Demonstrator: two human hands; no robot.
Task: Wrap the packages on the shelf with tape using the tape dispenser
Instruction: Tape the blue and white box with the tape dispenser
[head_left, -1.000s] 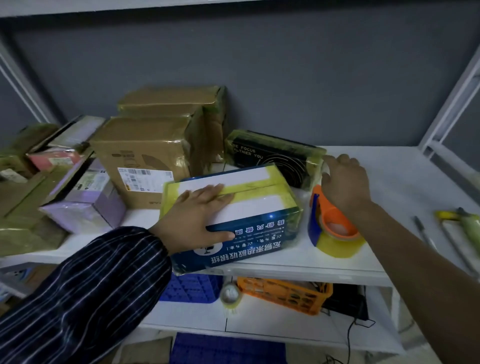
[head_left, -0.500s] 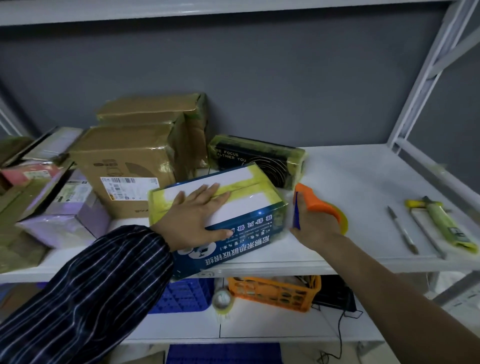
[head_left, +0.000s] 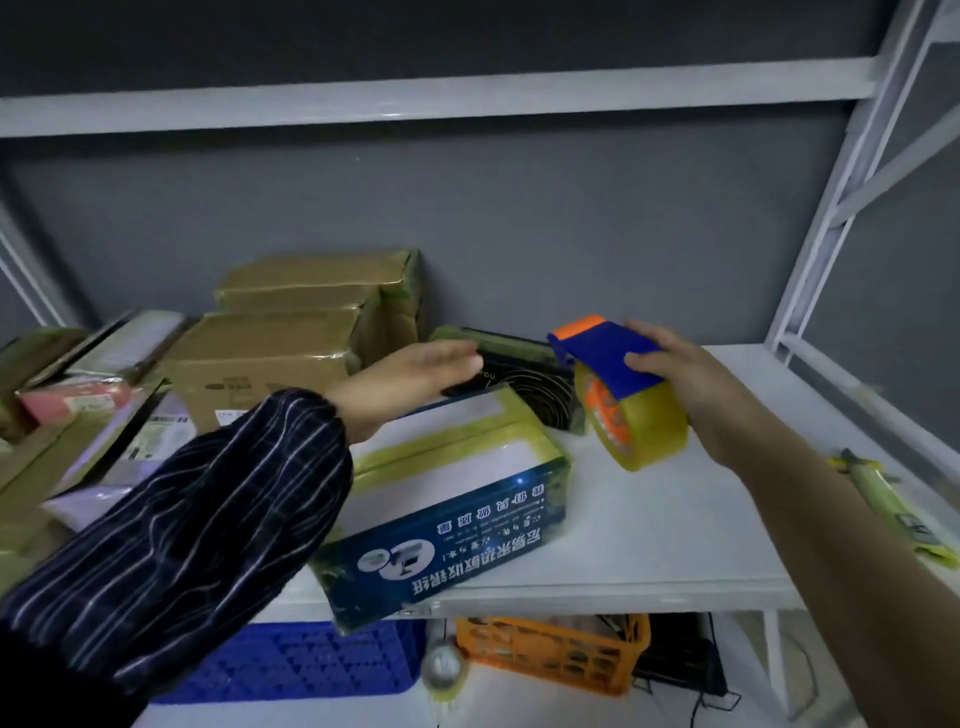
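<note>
A blue and white box (head_left: 457, 499) with yellowish tape across its top lies at the front edge of the white shelf (head_left: 675, 545). My left hand (head_left: 410, 379) hovers above its far end with straight fingers, touching nothing. My right hand (head_left: 685, 384) grips the blue and orange tape dispenser (head_left: 618, 384), lifted off the shelf to the right of the box, its yellowish tape roll hanging below. A black taped package (head_left: 524, 379) lies behind the box.
Brown cartons (head_left: 291, 332) stand at the back left, with flatter parcels (head_left: 93, 395) piled further left. A yellow-wrapped tool (head_left: 893, 504) lies at the shelf's right edge. Below are a blue crate (head_left: 301, 665), an orange basket (head_left: 556, 649) and a tape roll (head_left: 441, 670).
My left hand has lifted off the box top and moved back over its far end. My right hand has raised the tape dispenser off the shelf and turned it. The camera has tilted upward.
</note>
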